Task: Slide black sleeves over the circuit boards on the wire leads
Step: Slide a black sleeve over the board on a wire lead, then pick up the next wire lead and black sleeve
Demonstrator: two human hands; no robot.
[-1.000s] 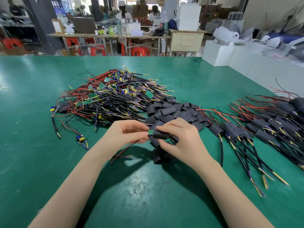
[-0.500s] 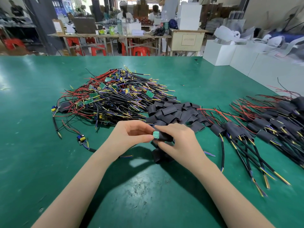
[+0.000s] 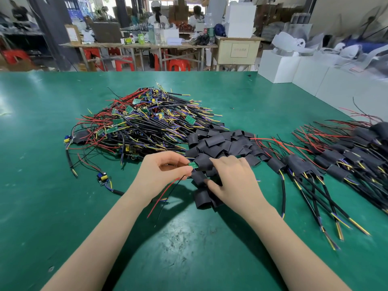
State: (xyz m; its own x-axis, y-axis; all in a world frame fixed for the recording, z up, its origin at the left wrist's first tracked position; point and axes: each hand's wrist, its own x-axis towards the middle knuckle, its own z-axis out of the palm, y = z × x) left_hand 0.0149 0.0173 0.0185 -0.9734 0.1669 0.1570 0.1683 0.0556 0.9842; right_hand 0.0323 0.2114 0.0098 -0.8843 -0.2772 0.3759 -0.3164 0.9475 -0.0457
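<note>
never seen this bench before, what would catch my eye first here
Probably the big tangle of wires on the green table, then the heap of black sleeves beside it. In front, the left hand and right hand meet over a small green board.

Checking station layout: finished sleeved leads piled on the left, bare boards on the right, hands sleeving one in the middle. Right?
Sides are swapped. Head view shows the sleeved leads on the right and the bare boards on the left. The hands do work one mid-table.
</note>
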